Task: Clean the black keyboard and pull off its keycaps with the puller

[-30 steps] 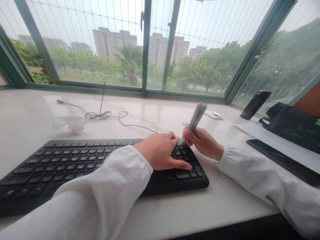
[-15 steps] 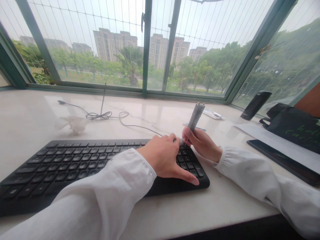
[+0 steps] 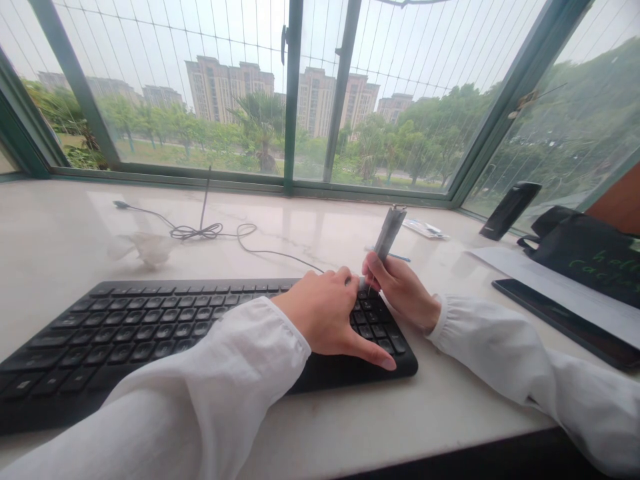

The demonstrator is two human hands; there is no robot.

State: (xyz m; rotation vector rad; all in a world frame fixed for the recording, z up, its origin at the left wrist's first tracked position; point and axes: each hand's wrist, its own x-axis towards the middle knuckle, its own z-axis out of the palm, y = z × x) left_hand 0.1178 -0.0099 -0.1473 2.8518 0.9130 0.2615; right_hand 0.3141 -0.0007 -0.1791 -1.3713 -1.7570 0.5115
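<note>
My right hand (image 3: pixel 399 291) is shut on a grey metallic tube (image 3: pixel 389 233), which stands tilted with its lower end near the keyboard's top right keys. My left hand (image 3: pixel 323 313) lies spread over the right part of a black computer keyboard (image 3: pixel 125 327), holding nothing. Its fingertips reach close to the tube's lower end, and its thumb stretches toward the keyboard's front right corner. White sleeves cover both forearms and hide the keyboard's front edge.
A marble window ledge carries a coiled black cable (image 3: pixel 196 231), crumpled tissue (image 3: pixel 149 248), a blue pen (image 3: pixel 395 257) and a small packet (image 3: pixel 425 229). At right lie a black tablet (image 3: pixel 565 323) on white paper, a black bag (image 3: pixel 583 257) and a black cylinder (image 3: pixel 510 211).
My left thumb has spread farther toward the keyboard's front right corner. The tube and my right hand have shifted slightly left, and the tube stands a little more upright.
</note>
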